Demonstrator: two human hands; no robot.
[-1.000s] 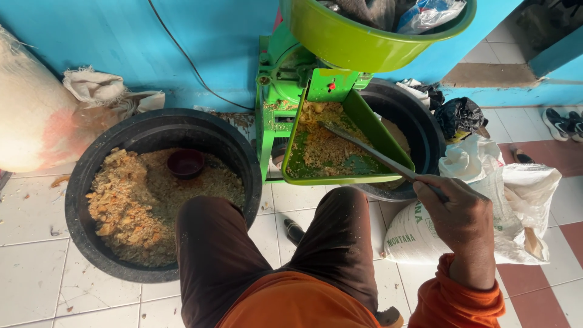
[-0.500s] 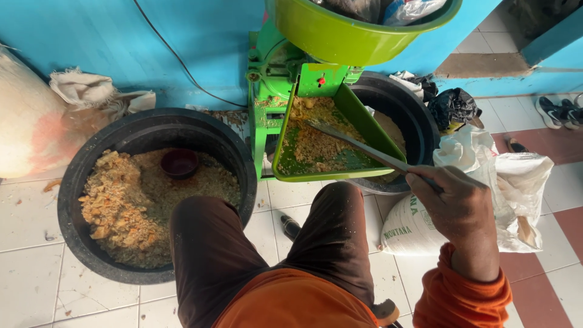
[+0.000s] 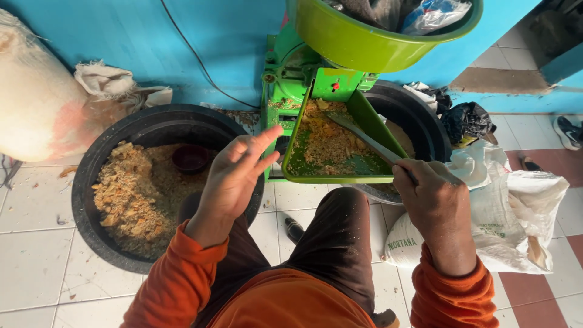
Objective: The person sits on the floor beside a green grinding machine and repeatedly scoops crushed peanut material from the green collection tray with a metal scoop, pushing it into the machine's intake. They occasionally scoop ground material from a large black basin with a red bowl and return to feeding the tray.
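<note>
My right hand (image 3: pixel 432 200) grips a long metal blade (image 3: pixel 364 138) whose tip rests in the brown crumbly feed on the green chute tray (image 3: pixel 340 178) of a green grinding machine (image 3: pixel 290 73). My left hand (image 3: pixel 234 177) is raised over my knee with fingers spread, holding nothing. It hovers above the right rim of a black tub (image 3: pixel 91 212) filled with the same crumbly feed (image 3: pixel 130 194), where a small dark bowl (image 3: pixel 190 158) lies. I wear orange sleeves and dark trousers.
A lime-green basin (image 3: pixel 340 42) sits on top of the machine. A second black tub (image 3: pixel 425 130) stands behind the tray. White sacks (image 3: pixel 516 206) lie at the right, a large pale sack (image 3: pixel 36 103) at the left. A black cable (image 3: pixel 194 61) runs down the blue wall.
My left hand has come up into view, open, above the black tub's rim. My right hand has pushed the blade further along the tray. The camera has moved closer.
</note>
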